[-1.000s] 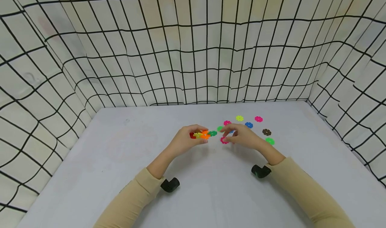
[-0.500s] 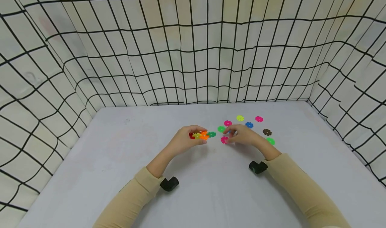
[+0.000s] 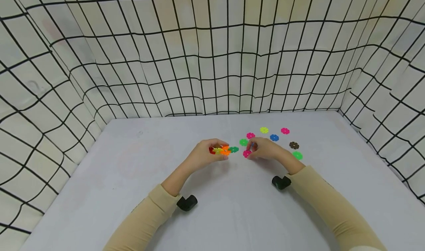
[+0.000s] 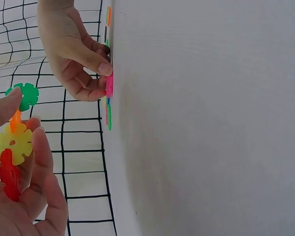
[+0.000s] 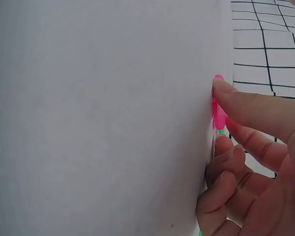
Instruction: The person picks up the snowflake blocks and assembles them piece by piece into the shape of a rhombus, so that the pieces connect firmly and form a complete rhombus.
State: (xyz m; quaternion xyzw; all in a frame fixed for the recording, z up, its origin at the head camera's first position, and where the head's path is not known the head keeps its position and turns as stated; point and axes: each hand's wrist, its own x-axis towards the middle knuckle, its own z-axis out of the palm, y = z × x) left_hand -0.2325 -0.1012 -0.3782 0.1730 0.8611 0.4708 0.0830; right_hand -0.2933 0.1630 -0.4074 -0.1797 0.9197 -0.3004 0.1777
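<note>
My left hand holds a short chain of interlocking snowflake discs above the table. In the left wrist view a red disc sits near the palm. Then come a yellow disc, an orange disc seen edge-on, and a green disc at the far end, under the thumb. My right hand is low on the table and pinches a pink disc at its edge. From the right wrist, the thumb lies on this pink disc, with the other fingers curled beside it.
Around the right hand lie loose discs: light green, pink, yellow, blue, another pink, brown and a second light green. Black grid netting encloses the white table.
My right hand has shifted slightly and lowered, its thumb and fingers closing on the near pink disc. The left hand stays put, its chain tilting slightly.
</note>
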